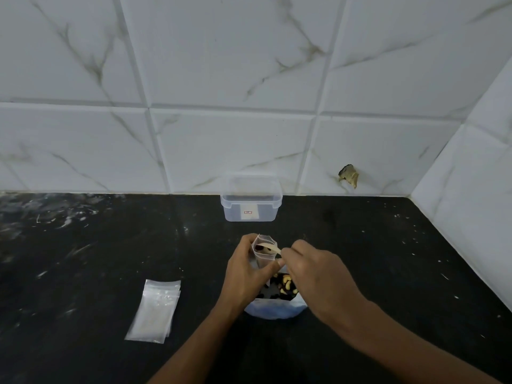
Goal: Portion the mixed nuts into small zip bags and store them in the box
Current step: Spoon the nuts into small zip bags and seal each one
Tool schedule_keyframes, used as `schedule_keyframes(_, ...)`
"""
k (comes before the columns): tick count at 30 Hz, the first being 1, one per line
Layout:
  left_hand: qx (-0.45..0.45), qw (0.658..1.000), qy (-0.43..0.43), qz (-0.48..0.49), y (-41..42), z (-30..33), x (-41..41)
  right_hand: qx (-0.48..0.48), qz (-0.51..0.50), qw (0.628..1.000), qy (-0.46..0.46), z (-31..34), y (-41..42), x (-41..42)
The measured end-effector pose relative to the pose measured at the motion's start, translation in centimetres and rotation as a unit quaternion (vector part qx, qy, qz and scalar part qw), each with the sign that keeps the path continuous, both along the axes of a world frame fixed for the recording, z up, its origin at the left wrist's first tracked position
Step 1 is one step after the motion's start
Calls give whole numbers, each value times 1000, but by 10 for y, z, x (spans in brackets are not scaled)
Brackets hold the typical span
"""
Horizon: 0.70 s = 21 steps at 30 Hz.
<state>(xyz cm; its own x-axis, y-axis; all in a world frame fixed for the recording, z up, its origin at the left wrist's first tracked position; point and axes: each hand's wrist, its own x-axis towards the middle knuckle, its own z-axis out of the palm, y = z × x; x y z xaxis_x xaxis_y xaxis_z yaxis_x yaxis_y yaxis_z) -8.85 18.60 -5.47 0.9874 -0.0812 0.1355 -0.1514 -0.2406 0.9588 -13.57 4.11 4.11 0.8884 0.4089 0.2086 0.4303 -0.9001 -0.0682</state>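
The left hand (pixel 245 268) is gripping a small zip bag (pixel 263 252) upright over the nut pouch (pixel 277 295) while the right hand (pixel 310 270) is pinching a wooden spoon (pixel 270 248) sideways into its mouth, the open box (pixel 250 203) waiting straight beyond on the bench (pixel 110 245)

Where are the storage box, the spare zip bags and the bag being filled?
storage box (pixel 250 209): head view, front wall.
spare zip bags (pixel 155 311): head view, middle of the stack.
bag being filled (pixel 263 257): head view, clear front face.

Dim, soft, edge-warped wide-angle view
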Motion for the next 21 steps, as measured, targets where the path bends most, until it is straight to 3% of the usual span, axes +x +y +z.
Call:
schedule_keyframes(8, 4, 1000, -24, -9, -2, -2, -3, -43, 42, 998, -24, 6, 4, -2)
schedule_keyframes(12, 14, 999, -31, -20, -4, -2, -5, -26, 34, 999, 19, 5, 5, 6)
schedule_keyframes(16, 12, 999, -20, -21, -6, -3, -6, -17, -12, 991, 132, 10, 6, 19)
schedule_keyframes(21, 15, 1000, -6, -11, -9, -4, -7, -14, -34, 991, 130, 16, 8, 22)
